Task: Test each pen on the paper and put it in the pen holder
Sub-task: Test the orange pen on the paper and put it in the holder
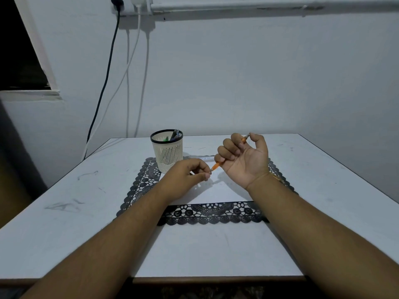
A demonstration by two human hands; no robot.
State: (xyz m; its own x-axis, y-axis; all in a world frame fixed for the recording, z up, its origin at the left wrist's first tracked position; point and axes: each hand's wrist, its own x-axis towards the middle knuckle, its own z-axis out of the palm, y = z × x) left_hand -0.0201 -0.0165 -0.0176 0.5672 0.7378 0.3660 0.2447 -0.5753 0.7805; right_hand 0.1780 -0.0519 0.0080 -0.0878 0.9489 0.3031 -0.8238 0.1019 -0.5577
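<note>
The paper (218, 192) lies on a black lace mat (207, 214), its near left corner hidden by the left forearm. Above the paper, the left hand (186, 176) pinches something too small to identify, just beside the tip of the orange pen (216, 166) that the upturned right hand (245, 157) grips in curled fingers, most of its barrel covered. Beyond the paper's far left corner stands the holder (167, 153), with pens inside that are hard to make out.

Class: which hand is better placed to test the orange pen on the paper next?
Right. The right hand already grips the orange pen above the paper; the left hand only pinches at its tip.
</note>
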